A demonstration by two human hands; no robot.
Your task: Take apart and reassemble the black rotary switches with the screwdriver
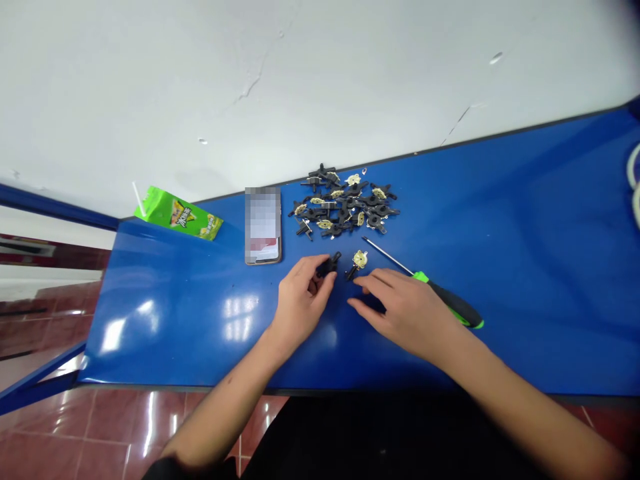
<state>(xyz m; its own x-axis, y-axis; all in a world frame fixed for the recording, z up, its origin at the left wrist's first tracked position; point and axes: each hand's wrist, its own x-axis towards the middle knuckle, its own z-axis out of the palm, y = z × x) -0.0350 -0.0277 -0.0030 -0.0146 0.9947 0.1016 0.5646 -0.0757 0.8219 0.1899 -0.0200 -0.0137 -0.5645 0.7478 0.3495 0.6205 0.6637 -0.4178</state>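
Note:
Between the thumb and fingers of my left hand (301, 293) is a small black plastic part (329, 265), held just above or on the blue table. My right hand (403, 303) has its thumb and fingers apart, with nothing seen between them. Its fingertips are close to a second black part with a round brass-coloured plate (360, 259); whether they touch it I cannot tell. Beyond both hands lies a pile of similar black parts with brass-coloured plates (345, 205). A screwdriver (453, 301) with a black and green handle lies beside my right hand, partly behind it, tip toward the pile.
A phone (263, 227) lies left of the pile. Farther left, a green drink carton (180, 215) with a white straw lies on its side. The blue table (525, 267) meets a white wall at the back. At the right edge is a pale coiled thing (635, 183).

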